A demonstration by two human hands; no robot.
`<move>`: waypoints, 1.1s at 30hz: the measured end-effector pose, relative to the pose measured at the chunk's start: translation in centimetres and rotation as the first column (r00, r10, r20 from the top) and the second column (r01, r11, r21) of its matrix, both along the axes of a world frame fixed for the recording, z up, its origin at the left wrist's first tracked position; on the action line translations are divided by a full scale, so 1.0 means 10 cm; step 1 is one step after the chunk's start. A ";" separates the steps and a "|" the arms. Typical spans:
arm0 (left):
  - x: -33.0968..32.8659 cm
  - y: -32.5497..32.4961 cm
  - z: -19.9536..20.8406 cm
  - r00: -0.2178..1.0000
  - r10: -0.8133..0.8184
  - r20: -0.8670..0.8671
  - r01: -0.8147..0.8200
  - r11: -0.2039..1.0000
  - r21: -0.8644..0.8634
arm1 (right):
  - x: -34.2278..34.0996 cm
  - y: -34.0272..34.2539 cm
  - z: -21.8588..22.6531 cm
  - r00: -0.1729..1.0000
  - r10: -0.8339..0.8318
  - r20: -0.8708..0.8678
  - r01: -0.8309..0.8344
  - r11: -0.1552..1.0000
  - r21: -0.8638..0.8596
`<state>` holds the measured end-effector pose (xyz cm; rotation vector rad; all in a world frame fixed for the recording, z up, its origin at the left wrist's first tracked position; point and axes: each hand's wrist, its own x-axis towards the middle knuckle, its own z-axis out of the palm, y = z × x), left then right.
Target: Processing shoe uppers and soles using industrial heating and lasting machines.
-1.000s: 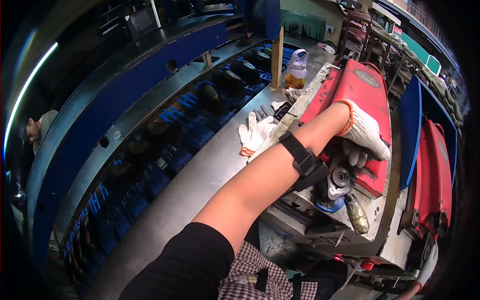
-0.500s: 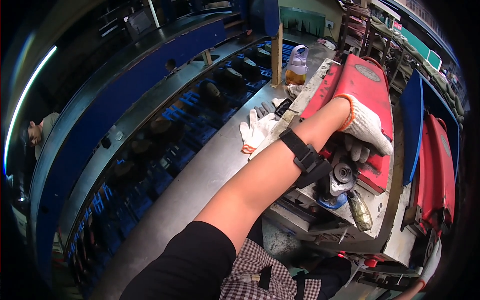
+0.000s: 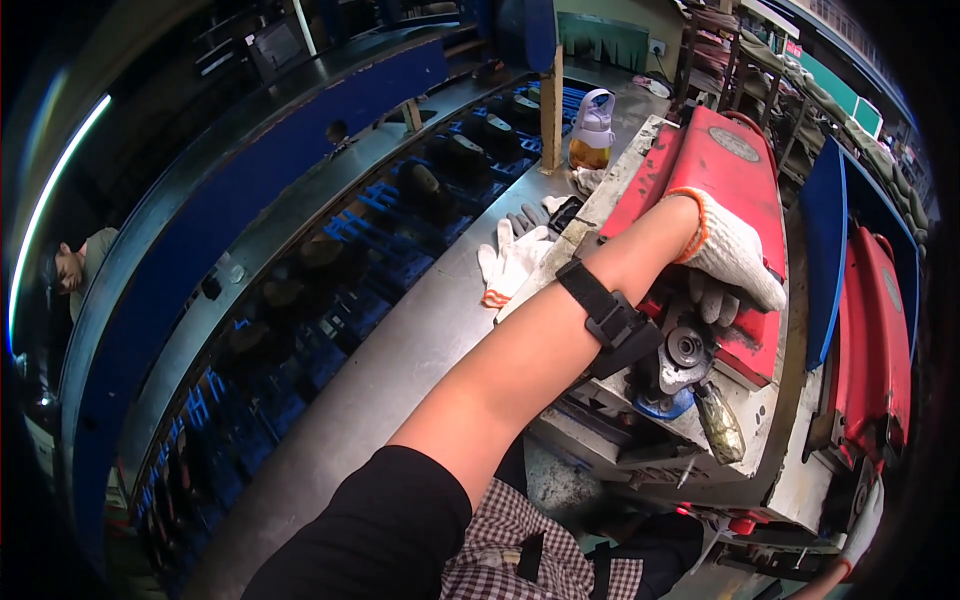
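Observation:
My left hand (image 3: 735,255), in a white knit glove with an orange cuff, is over the front of a red machine cover (image 3: 725,175). Its grey-tipped fingers curl down and inward. What they close on, if anything, is hidden. Just below are a round metal hub (image 3: 685,346) and a worn handle-like piece wrapped in clear tape (image 3: 720,422). A black buckled strap (image 3: 604,312) circles my left forearm. At the lower right edge my right hand (image 3: 864,525), also gloved, is against the front of a second red-covered machine (image 3: 868,340). Its fingers are too indistinct to read.
Loose white gloves (image 3: 515,262) and a bottle of amber liquid (image 3: 591,132) stand on the metal ledge (image 3: 400,370). Left of it runs a conveyor with blue racks (image 3: 375,265) carrying dark shoe-like shapes. A blue panel (image 3: 824,250) divides the machines. Another person (image 3: 85,265) is far left.

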<state>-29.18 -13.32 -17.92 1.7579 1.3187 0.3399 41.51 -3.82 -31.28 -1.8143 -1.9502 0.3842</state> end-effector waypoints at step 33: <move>0.03 0.01 0.02 0.998 -0.004 -0.069 0.003 1.000 -0.008 | -0.24 -0.16 -0.09 0.989 -0.026 -0.144 0.045 0.990 0.133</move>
